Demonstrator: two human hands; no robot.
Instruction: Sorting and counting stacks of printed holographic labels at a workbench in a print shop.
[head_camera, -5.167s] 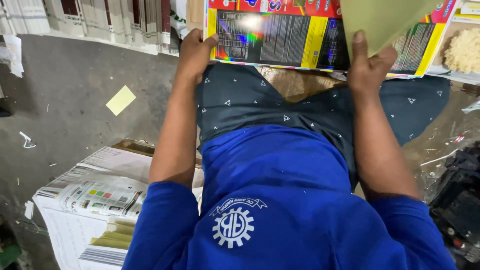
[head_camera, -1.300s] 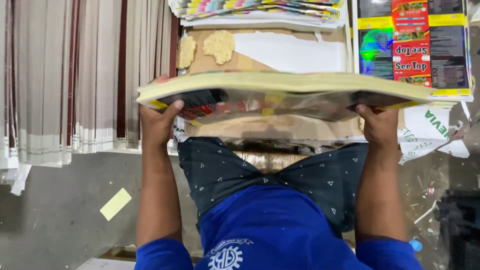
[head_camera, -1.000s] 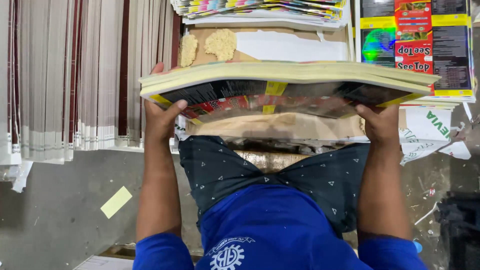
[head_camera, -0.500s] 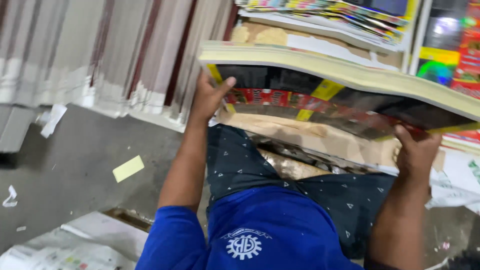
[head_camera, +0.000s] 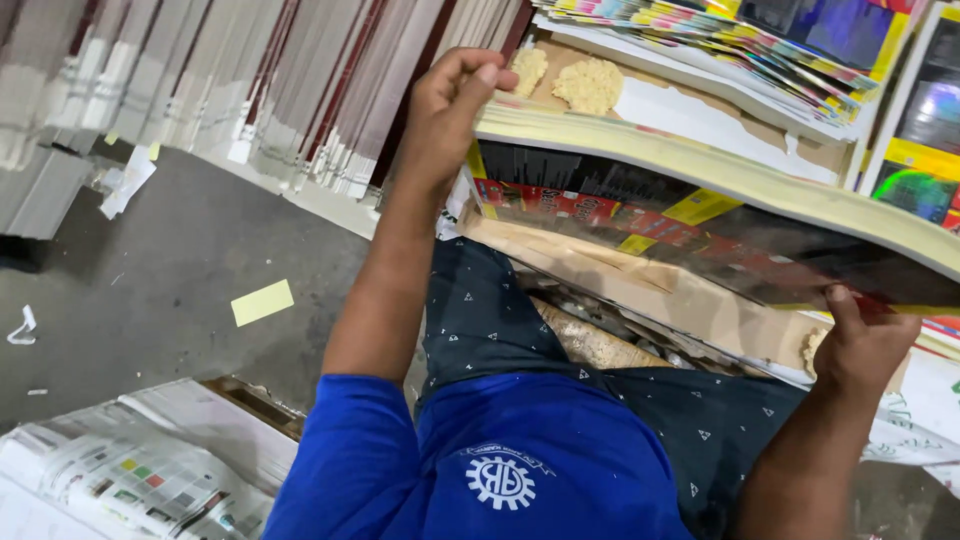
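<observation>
A thick stack of printed sheets (head_camera: 720, 200) is held in the air above the lap, its long axis running from upper left down to lower right. Its left end is gripped by the left hand (head_camera: 450, 120), fingers curled over the top edge. The lower right end is supported from beneath by the right hand (head_camera: 860, 340), thumb pressed against the glossy underside; the remaining fingers are hidden. A brown board (head_camera: 650, 290) lies under the stack. Fanned colourful sheets (head_camera: 740, 40) lie beyond, and standing grey bundles (head_camera: 200, 80) to the left.
</observation>
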